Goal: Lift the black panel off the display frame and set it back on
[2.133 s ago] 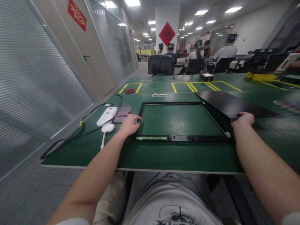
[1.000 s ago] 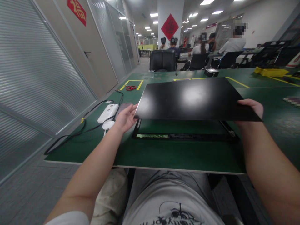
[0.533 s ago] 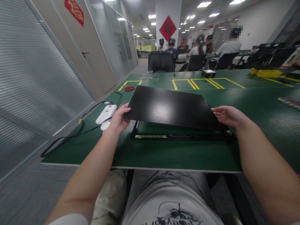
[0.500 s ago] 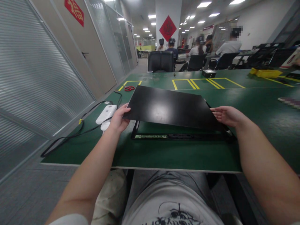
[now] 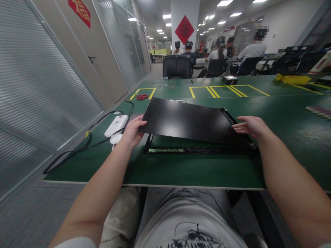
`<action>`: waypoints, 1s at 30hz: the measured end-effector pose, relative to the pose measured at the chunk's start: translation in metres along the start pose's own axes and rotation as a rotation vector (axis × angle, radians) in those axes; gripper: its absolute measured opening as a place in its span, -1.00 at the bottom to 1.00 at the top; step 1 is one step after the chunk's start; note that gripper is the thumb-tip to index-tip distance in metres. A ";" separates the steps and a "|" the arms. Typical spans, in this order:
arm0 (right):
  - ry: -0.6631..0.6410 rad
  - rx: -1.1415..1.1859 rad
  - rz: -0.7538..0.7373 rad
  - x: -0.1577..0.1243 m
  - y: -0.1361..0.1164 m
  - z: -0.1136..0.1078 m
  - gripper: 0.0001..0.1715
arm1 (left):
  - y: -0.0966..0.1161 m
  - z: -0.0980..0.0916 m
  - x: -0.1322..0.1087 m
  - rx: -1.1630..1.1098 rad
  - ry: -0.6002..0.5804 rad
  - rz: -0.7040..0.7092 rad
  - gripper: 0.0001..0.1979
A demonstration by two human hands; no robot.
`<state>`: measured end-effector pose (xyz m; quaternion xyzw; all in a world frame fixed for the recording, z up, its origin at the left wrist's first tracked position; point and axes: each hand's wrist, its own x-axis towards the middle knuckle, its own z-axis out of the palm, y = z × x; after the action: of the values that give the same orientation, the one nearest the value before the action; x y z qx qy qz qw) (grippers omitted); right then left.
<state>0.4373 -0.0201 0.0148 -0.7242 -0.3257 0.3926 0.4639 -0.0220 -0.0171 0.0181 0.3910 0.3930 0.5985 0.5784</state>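
- Black panel (image 5: 186, 119): over the black frame (image 5: 207, 151), tilted, left end higher.
- Left hand (image 5: 132, 131): pinching the panel's left edge, thumb on top.
- Right hand (image 5: 250, 126): loosely spread at the right edge (contact I cannot tell).
- Red scissors (image 5: 142, 97): farther back on the green table (image 5: 191, 172).

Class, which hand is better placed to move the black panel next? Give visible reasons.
Probably the left: the left hand grips the black panel by its raised end, thumb on top. The right hand is open at the opposite edge, without a clear grip.
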 end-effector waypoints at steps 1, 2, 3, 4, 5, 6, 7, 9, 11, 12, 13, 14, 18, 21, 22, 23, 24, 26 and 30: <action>0.008 -0.009 -0.005 0.002 0.001 -0.001 -0.62 | 0.000 0.001 0.000 0.003 0.002 -0.003 -0.67; 0.016 -0.018 -0.012 0.004 0.002 -0.002 -0.63 | -0.001 0.001 -0.001 0.008 0.003 -0.007 -0.66; 0.023 -0.026 -0.020 0.006 0.003 -0.003 -0.65 | -0.001 0.002 -0.001 0.015 0.004 -0.013 -0.65; 0.031 -0.032 -0.026 0.008 0.004 -0.004 -0.66 | -0.002 0.002 -0.001 0.022 0.006 -0.019 -0.64; 0.036 -0.037 -0.031 0.009 0.004 -0.005 -0.66 | -0.004 0.002 -0.001 0.029 0.007 -0.025 -0.64; 0.044 -0.042 -0.034 0.009 0.005 -0.005 -0.67 | -0.005 0.003 -0.001 0.037 0.007 -0.029 -0.63; 0.048 -0.046 -0.037 0.010 0.005 -0.006 -0.67 | -0.006 0.003 -0.001 0.044 0.006 -0.031 -0.63; 0.060 -0.052 -0.039 0.009 0.005 -0.006 -0.68 | -0.009 0.004 -0.001 0.058 0.001 -0.035 -0.62; 0.072 -0.050 -0.037 0.009 0.005 -0.006 -0.69 | -0.011 0.005 -0.002 0.071 -0.004 -0.040 -0.63; 0.077 -0.045 -0.035 0.009 0.004 -0.006 -0.69 | -0.011 0.006 -0.002 0.076 -0.006 -0.042 -0.63; 0.080 -0.040 -0.033 0.008 0.004 -0.007 -0.69 | -0.012 0.007 -0.003 0.080 -0.005 -0.044 -0.64; 0.086 -0.036 -0.032 0.008 0.004 -0.007 -0.70 | -0.012 0.008 -0.003 0.085 -0.003 -0.046 -0.64; 0.091 -0.037 -0.043 0.007 0.003 -0.007 -0.72 | -0.011 0.010 -0.005 0.101 0.001 -0.059 -0.66; 0.106 -0.055 -0.056 0.006 0.003 -0.007 -0.72 | -0.012 0.010 -0.005 0.103 0.006 -0.060 -0.66; 0.115 -0.059 -0.061 0.006 0.003 -0.006 -0.72 | -0.012 0.010 -0.005 0.103 0.009 -0.058 -0.66; 0.119 -0.063 -0.066 0.006 0.003 -0.006 -0.72 | -0.013 0.010 -0.005 0.102 0.010 -0.057 -0.65; 0.122 -0.066 -0.070 0.006 0.004 -0.006 -0.73 | -0.013 0.010 -0.005 0.100 0.011 -0.056 -0.64; 0.123 -0.076 -0.072 0.007 0.004 -0.005 -0.75 | -0.015 0.009 -0.004 0.097 0.009 -0.057 -0.63; 0.123 -0.093 -0.071 0.009 0.004 -0.006 -0.78 | -0.016 0.007 -0.003 0.099 0.006 -0.070 -0.64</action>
<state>0.4473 -0.0171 0.0102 -0.7559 -0.3398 0.3151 0.4624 -0.0089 -0.0194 0.0061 0.4031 0.4374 0.5590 0.5777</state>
